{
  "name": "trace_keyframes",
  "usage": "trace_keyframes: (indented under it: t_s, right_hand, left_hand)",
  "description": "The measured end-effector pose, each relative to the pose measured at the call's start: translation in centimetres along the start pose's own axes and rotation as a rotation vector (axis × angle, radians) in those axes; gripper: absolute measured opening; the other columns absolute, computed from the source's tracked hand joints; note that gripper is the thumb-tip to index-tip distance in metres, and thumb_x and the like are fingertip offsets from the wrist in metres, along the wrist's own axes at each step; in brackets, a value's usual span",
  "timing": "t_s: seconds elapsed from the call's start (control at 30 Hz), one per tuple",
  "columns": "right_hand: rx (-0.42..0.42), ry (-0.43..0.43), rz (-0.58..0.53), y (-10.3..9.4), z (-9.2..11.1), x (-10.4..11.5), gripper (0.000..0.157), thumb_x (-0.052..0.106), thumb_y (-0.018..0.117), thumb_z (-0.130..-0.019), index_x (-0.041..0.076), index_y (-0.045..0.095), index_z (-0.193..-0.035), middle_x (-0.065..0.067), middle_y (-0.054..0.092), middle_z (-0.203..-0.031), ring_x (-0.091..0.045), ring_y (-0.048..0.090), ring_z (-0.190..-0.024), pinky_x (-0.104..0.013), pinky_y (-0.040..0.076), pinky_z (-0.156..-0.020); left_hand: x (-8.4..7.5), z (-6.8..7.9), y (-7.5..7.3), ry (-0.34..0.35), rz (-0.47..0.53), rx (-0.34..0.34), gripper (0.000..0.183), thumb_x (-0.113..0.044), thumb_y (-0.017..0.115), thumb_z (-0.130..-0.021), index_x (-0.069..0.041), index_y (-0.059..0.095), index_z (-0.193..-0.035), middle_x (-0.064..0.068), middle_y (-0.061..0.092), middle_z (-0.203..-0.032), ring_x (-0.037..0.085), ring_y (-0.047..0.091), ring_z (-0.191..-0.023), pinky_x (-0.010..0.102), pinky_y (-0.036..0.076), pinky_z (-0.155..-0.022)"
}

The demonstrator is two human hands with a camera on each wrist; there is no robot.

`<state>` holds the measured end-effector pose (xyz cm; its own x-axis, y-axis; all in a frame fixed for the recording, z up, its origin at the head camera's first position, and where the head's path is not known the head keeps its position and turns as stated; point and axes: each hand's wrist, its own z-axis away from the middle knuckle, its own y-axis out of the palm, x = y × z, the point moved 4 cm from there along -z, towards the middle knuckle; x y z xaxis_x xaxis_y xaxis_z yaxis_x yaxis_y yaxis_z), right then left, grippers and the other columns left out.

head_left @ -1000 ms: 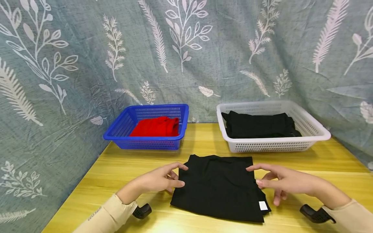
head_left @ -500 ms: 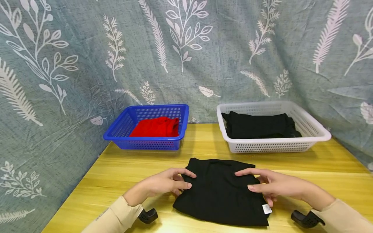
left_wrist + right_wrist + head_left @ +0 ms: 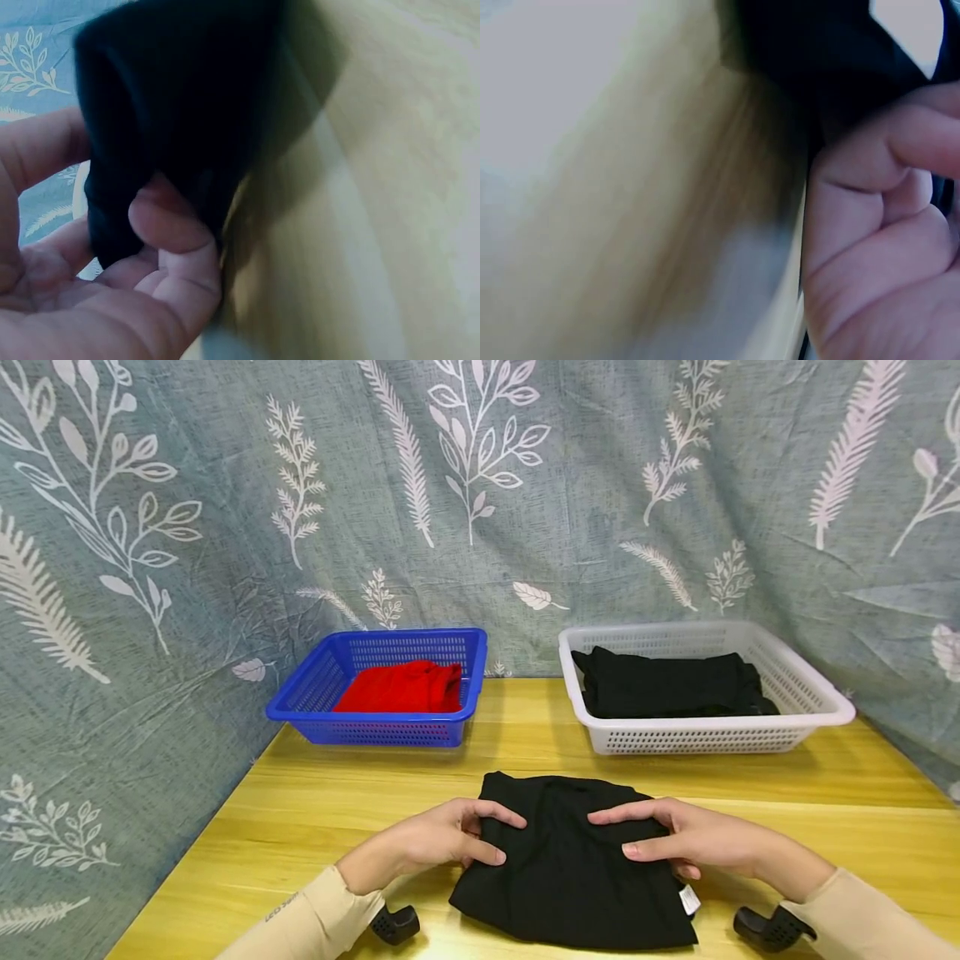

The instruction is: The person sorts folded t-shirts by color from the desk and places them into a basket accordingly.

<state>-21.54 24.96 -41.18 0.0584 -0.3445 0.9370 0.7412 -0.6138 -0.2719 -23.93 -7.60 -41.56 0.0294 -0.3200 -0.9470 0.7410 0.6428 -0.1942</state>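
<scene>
A folded black garment (image 3: 577,877) with a small white label (image 3: 689,900) at its right edge lies on the near part of the table. My left hand (image 3: 442,842) grips its left side, thumb and index finger on top and the other fingers tucked beneath. From the opposite side my right hand (image 3: 701,839) holds it the same way. The left wrist view shows curled fingers (image 3: 176,225) against the dark cloth (image 3: 187,82), its edge standing off the wood. In the right wrist view, bent fingers (image 3: 885,165) lie under the cloth (image 3: 802,45), near the label (image 3: 915,30).
At the back left of the wooden table (image 3: 315,793) stands a blue basket (image 3: 375,717) holding red cloth (image 3: 401,687). A white basket (image 3: 697,743) with black cloth (image 3: 667,685) stands at the back right. Behind both hangs a leaf-patterned curtain (image 3: 510,527).
Both hands have moved inward from beside the garment and now hold its sides. The garment has shifted slightly toward the front, and its sides have drawn in and bunched. The baskets have stayed put.
</scene>
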Motion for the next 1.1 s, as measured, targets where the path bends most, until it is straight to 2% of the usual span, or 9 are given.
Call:
trace_keyframes:
  t_s: [0.2, 0.27, 0.37, 0.47, 0.57, 0.67, 0.7, 0.87, 1.1]
  right_hand:
    - [-0.04, -0.053, 0.019, -0.2, 0.2, 0.0, 0.054, 0.015, 0.068, -0.106, 0.013, 0.055, -0.158, 0.004, 0.067, -0.072, -0.008, 0.035, -0.043, -0.02, 0.038, -0.043]
    - [-0.067, -0.045, 0.045, -0.3, 0.3, 0.1, 0.054, 0.016, 0.071, -0.105, 0.015, 0.057, -0.157, 0.009, 0.056, -0.065, -0.005, 0.035, -0.044, -0.02, 0.037, -0.043]
    - [-0.1, -0.028, 0.061, -0.6, 0.6, 0.3, 0.056, 0.017, 0.072, -0.103, 0.018, 0.058, -0.157, 0.007, 0.059, -0.071, -0.004, 0.034, -0.045, -0.022, 0.034, -0.043]
    - [-0.111, -0.02, 0.055, -0.9, 0.9, 0.6, 0.058, 0.016, 0.073, -0.103, 0.019, 0.056, -0.158, 0.005, 0.068, -0.081, -0.004, 0.03, -0.045, -0.024, 0.03, -0.042]
    - [-0.118, -0.039, 0.054, -1.0, 1.4, 1.3, 0.059, 0.015, 0.072, -0.103, 0.017, 0.055, -0.159, 0.011, 0.055, -0.069, -0.006, 0.025, -0.046, -0.027, 0.025, -0.041]
    - [-0.127, -0.071, 0.067, -1.3, 1.8, 2.1, 0.059, 0.012, 0.071, -0.103, 0.016, 0.054, -0.159, 0.01, 0.021, -0.061, -0.009, 0.02, -0.046, -0.03, 0.022, -0.04]
    - [-0.131, -0.085, 0.071, -1.4, 2.0, 2.5, 0.059, 0.011, 0.071, -0.103, 0.016, 0.054, -0.159, 0.008, 0.016, -0.061, -0.011, 0.019, -0.046, -0.03, 0.021, -0.04]
    - [-0.164, -0.136, 0.112, -2.1, 2.8, 3.9, 0.06, 0.008, 0.071, -0.103, 0.016, 0.053, -0.16, -0.004, 0.011, -0.061, -0.013, 0.017, -0.046, -0.024, 0.021, -0.041]
    - [-0.205, -0.134, 0.152, -3.5, 4.0, 5.8, 0.062, 0.01, 0.072, -0.102, 0.017, 0.053, -0.161, -0.004, 0.009, -0.062, -0.014, 0.013, -0.047, -0.022, 0.019, -0.041]
  left_hand:
    - [-0.2, -0.1, -0.1, 0.029, -0.029, -0.056, 0.051, -0.003, 0.078, -0.089, -0.017, 0.074, -0.138, 0.0, 0.055, -0.071, 0.016, 0.048, -0.063, 0.022, 0.044, -0.06]
    - [-0.4, 0.0, -0.2, 0.041, -0.012, -0.067, 0.052, -0.001, 0.078, -0.088, -0.016, 0.073, -0.138, -0.001, 0.052, -0.068, 0.016, 0.047, -0.063, 0.022, 0.043, -0.061]
    - [-0.7, 0.1, -0.2, 0.06, 0.028, -0.084, 0.054, 0.002, 0.077, -0.087, -0.014, 0.073, -0.138, -0.003, 0.053, -0.068, 0.015, 0.048, -0.065, 0.023, 0.044, -0.063]
    - [-1.2, 0.2, -0.2, 0.088, 0.082, -0.086, 0.056, 0.005, 0.075, -0.086, -0.009, 0.071, -0.139, -0.004, 0.067, -0.08, 0.013, 0.061, -0.077, 0.023, 0.053, -0.072]
    - [-1.6, 0.3, -0.2, 0.125, 0.119, -0.08, 0.056, 0.007, 0.072, -0.085, -0.006, 0.07, -0.14, -0.001, 0.078, -0.102, 0.014, 0.072, -0.094, 0.025, 0.06, -0.084]
    - [-2.4, 0.6, -0.3, 0.163, 0.131, -0.081, 0.058, 0.009, 0.071, -0.086, -0.004, 0.068, -0.142, 0.0, 0.078, -0.11, 0.014, 0.074, -0.1, 0.027, 0.062, -0.087]
    - [-2.7, 0.7, -0.4, 0.175, 0.134, -0.084, 0.059, 0.009, 0.07, -0.086, -0.004, 0.067, -0.143, 0.001, 0.078, -0.112, 0.014, 0.074, -0.101, 0.027, 0.062, -0.088]
    - [-4.4, 1.1, -0.7, 0.229, 0.114, -0.099, 0.061, 0.009, 0.07, -0.088, -0.006, 0.064, -0.147, 0.005, 0.077, -0.116, 0.016, 0.075, -0.103, 0.03, 0.064, -0.089]
    - [-6.9, 0.9, -0.9, 0.274, 0.082, -0.115, 0.061, 0.009, 0.069, -0.089, -0.008, 0.065, -0.148, 0.013, 0.076, -0.126, 0.016, 0.076, -0.106, 0.033, 0.064, -0.092]
